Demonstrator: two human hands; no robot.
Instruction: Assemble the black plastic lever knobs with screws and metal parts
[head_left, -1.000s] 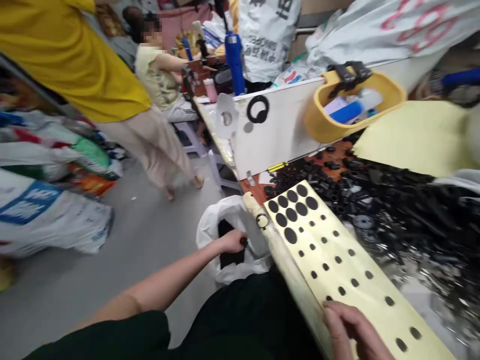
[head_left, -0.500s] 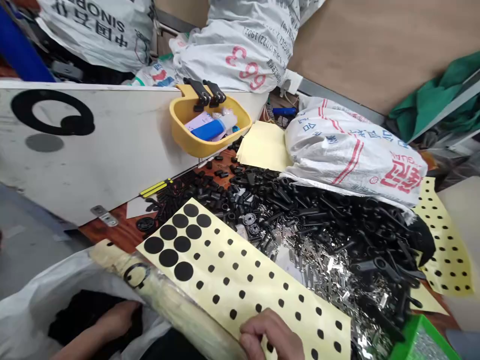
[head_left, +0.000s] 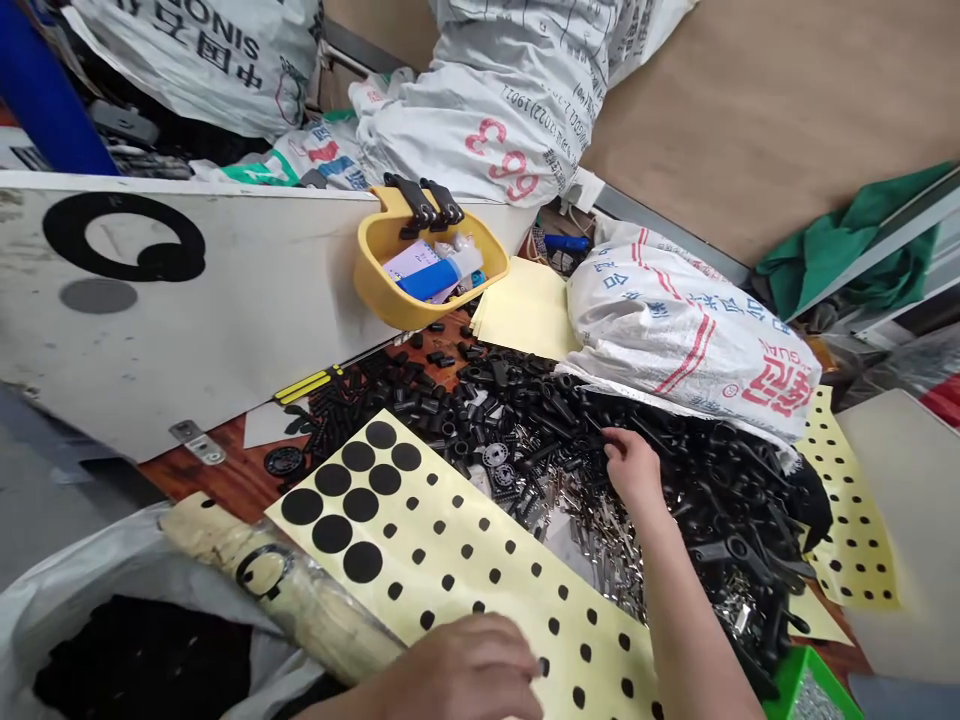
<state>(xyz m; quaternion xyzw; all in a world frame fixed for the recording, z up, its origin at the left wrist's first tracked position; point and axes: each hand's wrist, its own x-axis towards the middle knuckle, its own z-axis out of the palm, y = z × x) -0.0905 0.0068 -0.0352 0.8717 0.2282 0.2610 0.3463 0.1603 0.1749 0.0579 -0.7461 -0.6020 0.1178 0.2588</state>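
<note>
My right hand (head_left: 634, 468) reaches into the heap of black plastic parts (head_left: 555, 405), thumb and fingertips pinched together among the pieces. Whatever lies between them is too small to make out. Loose small metal pieces (head_left: 607, 545) lie just below that hand. Over the lower part of a yellow sheet of black dots (head_left: 450, 540) is my left hand (head_left: 469, 665), its fingers curled together; what they hold, if anything, is hidden. Large black circles fill the sheet's upper left corner, with smaller dots across the rest.
At lower left, a white bag (head_left: 45, 580) contains black pieces beside a wrapped roll (head_left: 300, 590). A yellow bin (head_left: 390, 305) is clipped to a white panel (head_left: 247, 280). A printed sack (head_left: 690, 310) lies behind the heap; a green box (head_left: 795, 675) stands at lower right.
My left hand has come out of the white bag and moved right over the dotted sheet. My right hand has gone from the sheet up and away into the black parts.
</note>
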